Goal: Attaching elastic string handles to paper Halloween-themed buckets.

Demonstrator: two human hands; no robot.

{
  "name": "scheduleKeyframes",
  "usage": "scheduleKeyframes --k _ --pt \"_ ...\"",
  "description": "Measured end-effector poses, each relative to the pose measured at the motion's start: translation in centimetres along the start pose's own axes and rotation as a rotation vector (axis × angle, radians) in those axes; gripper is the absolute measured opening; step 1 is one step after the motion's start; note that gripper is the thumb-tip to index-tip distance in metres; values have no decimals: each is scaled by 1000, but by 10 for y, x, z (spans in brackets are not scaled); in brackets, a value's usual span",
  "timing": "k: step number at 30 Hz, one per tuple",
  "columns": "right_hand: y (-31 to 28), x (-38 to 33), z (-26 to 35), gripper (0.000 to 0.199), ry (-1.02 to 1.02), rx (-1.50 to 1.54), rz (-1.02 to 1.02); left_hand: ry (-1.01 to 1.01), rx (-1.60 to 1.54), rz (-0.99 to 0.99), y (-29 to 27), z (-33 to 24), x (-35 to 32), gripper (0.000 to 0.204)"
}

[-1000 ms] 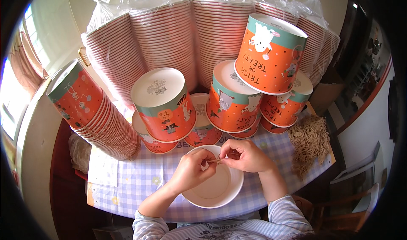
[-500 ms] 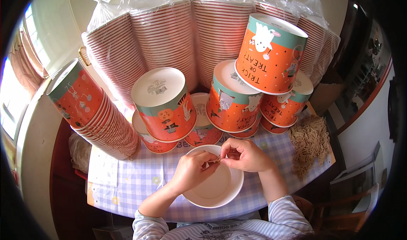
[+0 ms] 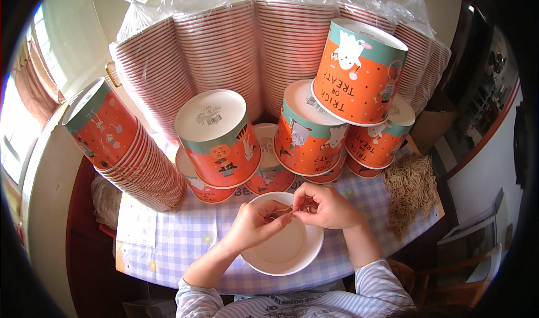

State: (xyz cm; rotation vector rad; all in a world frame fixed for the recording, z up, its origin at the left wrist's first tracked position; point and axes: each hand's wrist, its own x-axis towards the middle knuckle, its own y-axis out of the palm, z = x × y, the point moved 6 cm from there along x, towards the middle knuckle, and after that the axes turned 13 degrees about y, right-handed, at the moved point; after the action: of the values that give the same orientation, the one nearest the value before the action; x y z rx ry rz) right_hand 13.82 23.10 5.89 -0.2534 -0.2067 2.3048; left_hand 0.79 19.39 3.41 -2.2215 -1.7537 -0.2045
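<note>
Over an upright white paper bucket [image 3: 281, 260], its mouth facing up, my two hands meet at the fingertips. My left hand [image 3: 257, 223] pinches a thin brown cord [image 3: 289, 209], of which only a short bit shows. From the other side my right hand [image 3: 325, 207] grips the same cord between thumb and fingers, its other fingers curled. The rest of the cord is hidden by my fingers. Right of my hands, a tangled heap of tan cords [image 3: 410, 191] lies on the table's right end.
Upside-down orange and green paper buckets [image 3: 219, 144] are piled behind my hands, one [image 3: 359, 74] topping the right group. A leaning nested stack [image 3: 126, 144] stands at left. Tall bagged stacks [image 3: 216, 54] line the back. A checked blue cloth [image 3: 179, 250] covers the table.
My left hand has shifted very slightly, its thumb and fingers a little more spread around the cord. The right hand and the buckets look nearly the same.
</note>
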Motion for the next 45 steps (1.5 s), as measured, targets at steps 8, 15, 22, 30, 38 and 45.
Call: scheduleKeyframes --k 8,15,22,30,38,45 --pt "1 -4 8 16 -86 -96 -62 16 53 -13 0 2 1 18" --pt "3 -4 13 18 -126 -159 -105 38 92 -28 -2 -1 1 15" --pt "4 -4 14 16 -137 -169 -114 60 211 -8 -3 -12 1 14" --pt "5 -2 11 14 -176 -185 -106 81 194 20 1 -21 4 33" --pt "1 -3 13 14 -153 -218 -115 130 226 36 1 -23 4 37" --pt "-10 -6 14 15 -190 -284 -223 68 7 11 0 -11 3 38"
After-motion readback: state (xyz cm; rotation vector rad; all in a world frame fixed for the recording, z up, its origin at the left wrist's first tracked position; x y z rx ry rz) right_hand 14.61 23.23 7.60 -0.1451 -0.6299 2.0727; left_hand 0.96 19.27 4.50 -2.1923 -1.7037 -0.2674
